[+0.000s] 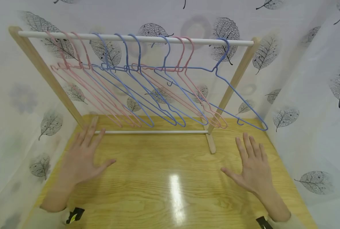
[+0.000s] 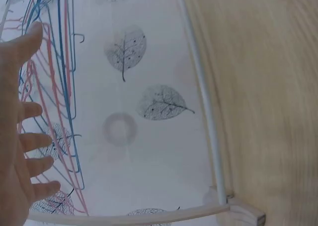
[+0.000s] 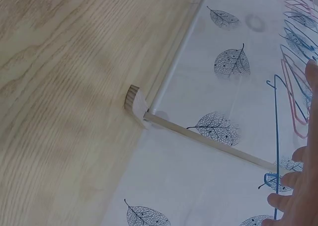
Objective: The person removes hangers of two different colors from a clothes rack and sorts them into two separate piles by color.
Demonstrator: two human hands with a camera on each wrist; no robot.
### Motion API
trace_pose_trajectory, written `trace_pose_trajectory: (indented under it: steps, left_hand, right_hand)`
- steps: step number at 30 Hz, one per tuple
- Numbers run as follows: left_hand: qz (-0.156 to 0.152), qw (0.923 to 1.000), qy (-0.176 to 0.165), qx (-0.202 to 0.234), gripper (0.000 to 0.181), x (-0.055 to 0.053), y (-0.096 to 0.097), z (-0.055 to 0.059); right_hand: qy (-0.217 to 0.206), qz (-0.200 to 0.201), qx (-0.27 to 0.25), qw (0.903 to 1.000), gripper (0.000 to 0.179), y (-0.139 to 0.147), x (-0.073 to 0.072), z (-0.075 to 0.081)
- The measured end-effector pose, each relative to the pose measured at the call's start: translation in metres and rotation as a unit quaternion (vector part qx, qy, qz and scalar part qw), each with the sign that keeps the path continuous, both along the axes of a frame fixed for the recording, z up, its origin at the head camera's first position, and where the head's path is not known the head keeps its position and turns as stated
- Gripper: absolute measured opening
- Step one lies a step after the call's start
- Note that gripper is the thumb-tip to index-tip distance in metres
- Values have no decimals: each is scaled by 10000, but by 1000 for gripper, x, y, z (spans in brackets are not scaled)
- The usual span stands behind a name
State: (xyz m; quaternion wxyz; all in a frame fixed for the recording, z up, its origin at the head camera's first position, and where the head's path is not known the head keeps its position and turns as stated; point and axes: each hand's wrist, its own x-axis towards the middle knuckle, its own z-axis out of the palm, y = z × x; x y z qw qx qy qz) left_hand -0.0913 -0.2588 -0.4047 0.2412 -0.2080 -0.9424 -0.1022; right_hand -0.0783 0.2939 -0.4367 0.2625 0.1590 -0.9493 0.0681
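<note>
A rack with a white top rail [image 1: 150,38] and wooden posts carries wire hangers. At its left end hang pink hangers [image 1: 86,51], followed by blue hangers [image 1: 127,52]. Farther right come another blue hanger [image 1: 168,47], two pink hangers [image 1: 191,52] and, apart at the right end, a blue hanger [image 1: 228,47]. My left hand [image 1: 84,162] is spread with straight fingers near the rack's lower left, holding nothing. My right hand [image 1: 254,168], palm down with its thumb out, is below the right-end blue hanger. Both wrist views show the hands [image 2: 12,151] [image 3: 308,161] empty at the frame edge.
The rack stands at the back of a wood-grain table [image 1: 147,178]. Its white lower bar [image 1: 152,131] runs close above the tabletop, and a wooden foot [image 1: 211,143] juts forward at right. White leaf-print sheeting [image 1: 313,127] encloses the back and sides.
</note>
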Motion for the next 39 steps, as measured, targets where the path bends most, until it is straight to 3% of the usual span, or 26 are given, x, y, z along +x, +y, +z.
trace_pose_trajectory:
  steps: [7,10,12,15,17,22,25,29,33,39]
  left_hand:
    - [-36,9968,322,725,95,-5,-15,15]
    - [-93,9898,573,1305,87,-8,-22,20]
    - [-182,9809,798,1763,81,-11,-26,23]
    - [-333,9639,887,2489,68,-16,-31,27]
    - [-368,9477,881,3046,54,-18,-35,31]
    - [-198,8975,1004,4290,42,-28,-41,40]
    - [134,8700,1003,4826,39,-38,-45,44]
    - [890,8514,929,5085,36,-50,-50,50]
    - [1489,8406,943,5121,35,-62,-54,51]
    - [1665,7993,1037,5680,32,-81,-63,46]
  right_hand:
    - [256,177,-492,9983,113,-4,-3,15]
    - [572,328,-492,9966,110,-5,-5,21]
    - [839,505,-538,9937,108,-6,-9,25]
    - [1202,790,-706,9871,103,-7,-15,34]
    - [1472,986,-892,9801,99,-8,-20,40]
    - [1675,1110,-1213,9721,95,-11,-32,57]
    - [1696,1186,-1537,9662,93,-11,-40,65]
    - [1638,1280,-2003,9574,91,-10,-50,76]
    - [1492,1243,-2357,9522,90,-8,-61,90]
    - [1303,1155,-2761,9452,86,-6,-78,106]
